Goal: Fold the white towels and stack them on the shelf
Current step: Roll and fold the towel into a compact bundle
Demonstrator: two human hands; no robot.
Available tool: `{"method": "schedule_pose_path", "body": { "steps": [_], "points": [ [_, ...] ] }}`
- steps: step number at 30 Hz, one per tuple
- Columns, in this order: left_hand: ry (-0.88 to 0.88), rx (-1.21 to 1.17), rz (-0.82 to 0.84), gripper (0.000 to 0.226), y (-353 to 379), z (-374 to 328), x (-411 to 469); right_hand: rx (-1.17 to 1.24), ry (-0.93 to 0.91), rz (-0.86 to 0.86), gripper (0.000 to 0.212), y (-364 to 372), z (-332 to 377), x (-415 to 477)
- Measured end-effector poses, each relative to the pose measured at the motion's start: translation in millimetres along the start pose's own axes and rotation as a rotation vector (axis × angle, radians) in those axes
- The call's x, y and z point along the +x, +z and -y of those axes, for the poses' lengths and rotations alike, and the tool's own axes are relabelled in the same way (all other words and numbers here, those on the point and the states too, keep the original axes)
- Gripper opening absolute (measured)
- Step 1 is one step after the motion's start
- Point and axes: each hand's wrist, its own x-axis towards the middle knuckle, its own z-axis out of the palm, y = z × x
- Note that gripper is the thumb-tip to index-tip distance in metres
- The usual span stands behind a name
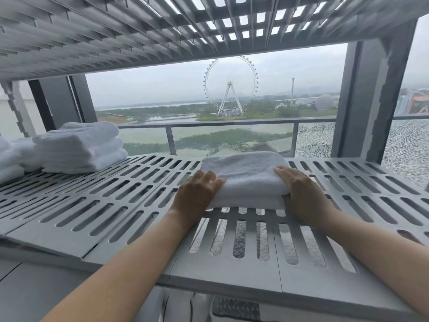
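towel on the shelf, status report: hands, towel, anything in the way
Hands: left hand and right hand grip the folded towel by its ends. Towel flat on the shelf. Towel stack far left, apart; nothing between.

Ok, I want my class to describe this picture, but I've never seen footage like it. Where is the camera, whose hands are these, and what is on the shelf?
There is no machine here. A person wears one camera on the head, looking forward and down, so the two bare arms reach in from below. The left hand and the right hand each grip an end of a folded white towel, which lies on a grey slotted shelf. Further left on that shelf sits a stack of folded white towels. Another slotted shelf, the upper shelf, is overhead. Behind, through glass, a Ferris wheel shows.
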Motion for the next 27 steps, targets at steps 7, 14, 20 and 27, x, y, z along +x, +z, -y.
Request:
{"method": "schedule_pose_path", "body": {
  "steps": [7, 14, 20, 27],
  "points": [
    [-0.040, 0.071, -0.020, 0.048, -2.4, 0.0, -0.7, -0.070, -0.017, 0.045, 0.068, 3.1, 1.5, 3.9],
    [0.017, -0.060, 0.091, 0.067, 4.1, 6.7, -2.9, -0.020, -0.109, 0.024, 0.077, 1.2, -4.6, 0.5],
    [-0.027, 0.020, 0.216, 0.065, -1.7, 3.6, 9.7, -0.044, -0.220, 0.204, 0.066, -12.0, -7.3, 21.2],
    [0.042, -0.040, 0.344, 0.072, -4.6, -16.3, 40.2, -0.075, -0.258, 0.295, 0.058, -17.9, -6.0, 31.8]
  ]
}}
